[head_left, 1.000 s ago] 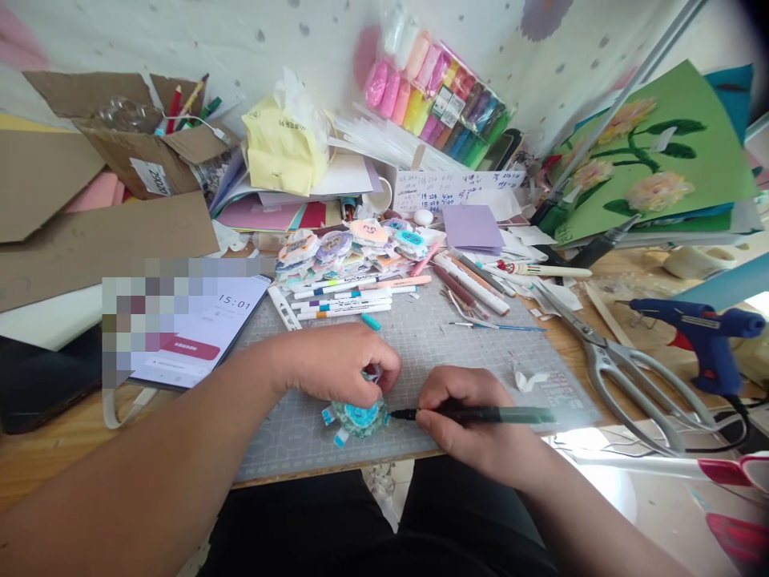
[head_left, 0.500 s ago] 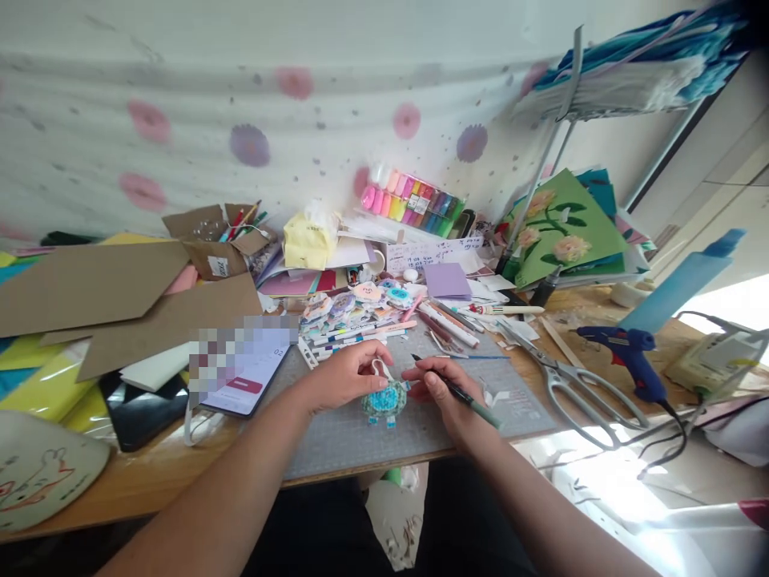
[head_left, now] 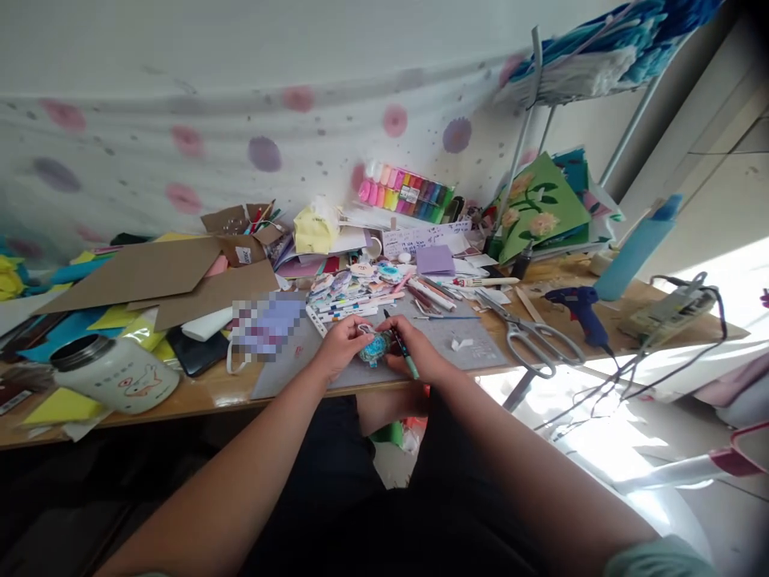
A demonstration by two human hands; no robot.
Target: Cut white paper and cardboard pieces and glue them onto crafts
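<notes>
My left hand [head_left: 344, 346] is closed on a small turquoise and blue figure [head_left: 375, 349], with a pale strip rising from its top. The figure is held near the front edge of a grey cutting mat [head_left: 282, 385]. A dark pen with a pale green end [head_left: 409, 358] lies in my closed right hand [head_left: 424, 346], its dark tip pointing up and away. Fingers of that hand also reach the figure's right side; whether they grip it I cannot tell. Just beyond the hands are several markers [head_left: 360, 304] and a pile of paper cut-outs [head_left: 361, 276].
Large scissors [head_left: 532, 330] and a blue glue gun [head_left: 580, 308] with a cable lie to the right. A blue bottle [head_left: 637, 252] stands behind them. On the left are a white flask [head_left: 123, 373], a phone [head_left: 270, 320] and cardboard sheets [head_left: 150, 268].
My view has shifted, so the table sits higher and more of its left side shows. Both hands have come closer together around the figure, which now appears tilted. The pen points more steeply upward.
</notes>
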